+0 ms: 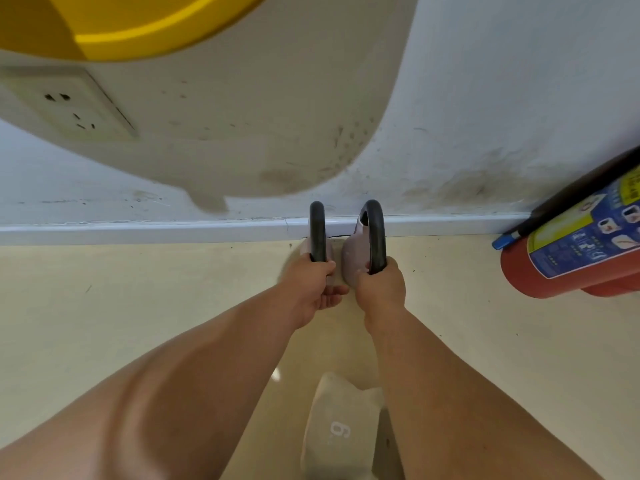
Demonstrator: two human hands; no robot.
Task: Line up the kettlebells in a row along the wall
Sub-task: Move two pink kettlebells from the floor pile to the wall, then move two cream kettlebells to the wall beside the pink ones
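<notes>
Two pale pink kettlebells with dark grey handles stand side by side against the white baseboard point(138, 232). My left hand point(313, 287) grips the handle of the left kettlebell point(317, 233), whose body is mostly hidden behind the hand. My right hand point(381, 289) grips the handle of the right kettlebell point(356, 258). A third, beige kettlebell point(337, 427) marked with a 6 lies close to me on the floor, between my forearms, with its handle out of sight.
A red fire extinguisher point(568, 251) leans against the wall at the right. A wall socket point(69, 105) sits at the upper left, under a yellow rim at the top edge. Cream floor spreads left and right of the kettlebells.
</notes>
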